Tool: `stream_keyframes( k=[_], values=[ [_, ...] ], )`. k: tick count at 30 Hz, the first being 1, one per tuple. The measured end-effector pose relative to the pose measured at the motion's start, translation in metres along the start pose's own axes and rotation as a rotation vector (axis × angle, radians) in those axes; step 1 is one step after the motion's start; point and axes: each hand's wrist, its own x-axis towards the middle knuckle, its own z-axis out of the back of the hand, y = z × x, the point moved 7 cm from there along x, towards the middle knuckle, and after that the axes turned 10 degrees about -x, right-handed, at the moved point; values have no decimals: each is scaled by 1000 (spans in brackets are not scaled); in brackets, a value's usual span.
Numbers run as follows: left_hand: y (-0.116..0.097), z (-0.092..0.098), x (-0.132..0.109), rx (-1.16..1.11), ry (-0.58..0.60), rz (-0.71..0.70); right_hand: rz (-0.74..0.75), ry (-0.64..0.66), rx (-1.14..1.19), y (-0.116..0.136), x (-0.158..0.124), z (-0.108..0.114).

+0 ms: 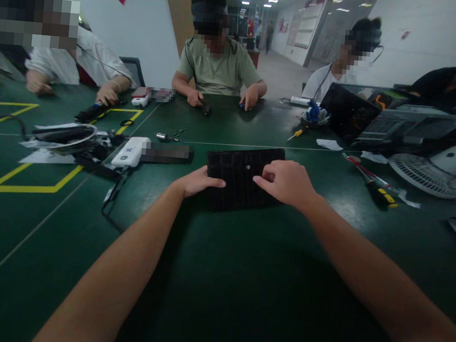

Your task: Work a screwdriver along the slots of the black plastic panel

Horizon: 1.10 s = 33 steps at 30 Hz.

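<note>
Head view, near to far

1. Forearms: both bare, entering from the bottom edge L and R, converging over the green table (pixel 217 292)
2. Left hand (pixel 200 182): at the L edge of the black panel (pixel 234 193). Thumb lies on the top face and the fingers are curled at the edge, i.e. closed on the panel's side
3. Right hand (pixel 286 182): on the panel's R half. Fingers are curled under, thumb + index reach toward a small pale stud (pixel 248 168) near panel centre. Whether anything is pinched between them: cannot tell
4. Panel: ribbed, flat on the table, directly ahead of the person, between both hands
5. Surroundings: white power bank (pixel 130 152) just L of the panel, w/ a black cable (pixel 110 200) trailing toward the camera. Loose screws (pixel 177 132) lie beyond. A yellow-black screwdriver (pixel 381 194) lies to the R, apart from the panel. A fan grille (pixel 423 175) is further R, and a laptop (pixel 347 115) behind it. A co-worker in an olive shirt (pixel 218 66) sits opposite, own hands on small dark parts

Risks (judgement only)
- Panel rests on a smooth top: an uneven push from the R hand could slide or turn it if the L grip slackens
- Stud is small: if it is loose it could roll off and mix w/ the other screws
- Cable runs near the L forearm: a snag could drag the power bank
</note>
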Motion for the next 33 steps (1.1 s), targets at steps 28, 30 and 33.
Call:
stream_keyframes(
  k=[28, 30, 33],
  values=[
    [1, 4, 0, -103, -204, -40, -935, -90, -65, -279, -130, -62],
    [1, 2, 1, -101, -244, -81, -929, -128, -45, -269, -122, -66],
    [0, 1, 3, -103, -290, -132, -883, -169, 17, -246, -109, -71]
  ],
)
